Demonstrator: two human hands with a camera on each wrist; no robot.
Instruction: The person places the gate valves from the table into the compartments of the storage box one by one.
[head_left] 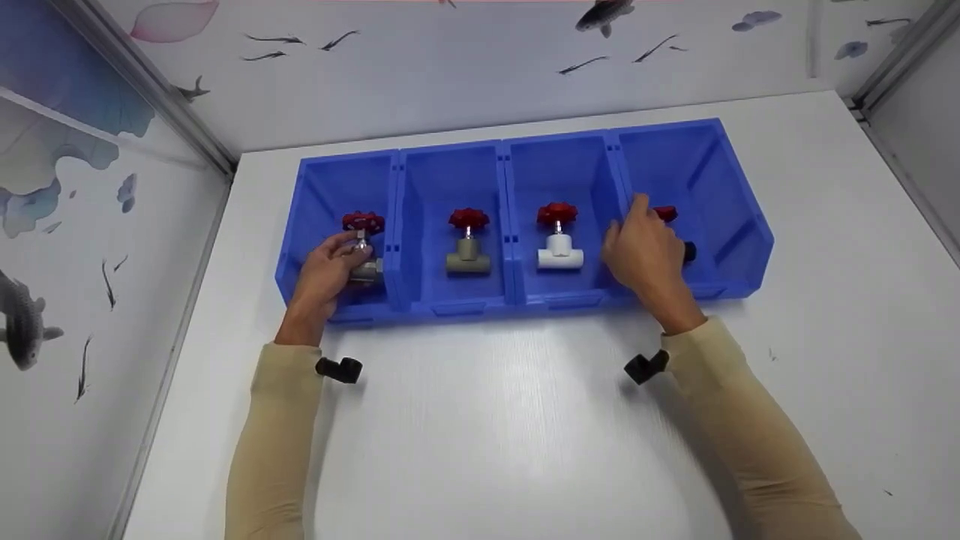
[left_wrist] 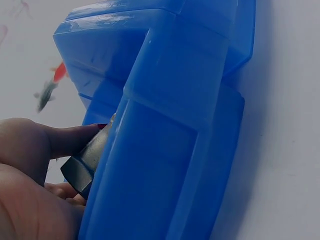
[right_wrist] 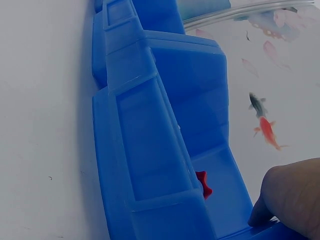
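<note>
In the head view, my left hand [head_left: 322, 271] holds a metal valve [head_left: 365, 271] with a red handwheel inside the leftmost blue bin. The valve's end [left_wrist: 82, 172] shows between the fingers in the left wrist view. At the far side of the row, my right hand [head_left: 645, 244] grips the wall between the two rightmost bins, its thumb [right_wrist: 280, 197] on the wall's near-left face. Beside that hand, in the rightmost bin [head_left: 731, 225], lies a valve with a red handwheel [head_left: 665, 213] and a black body [head_left: 690, 251], partly hidden by the hand.
A grey-brown valve [head_left: 468, 259] and a white valve [head_left: 559, 255], both with red handwheels, lie in the two middle bins. The bins stand joined side by side on a white table [head_left: 480, 420], with printed panels behind and at the left.
</note>
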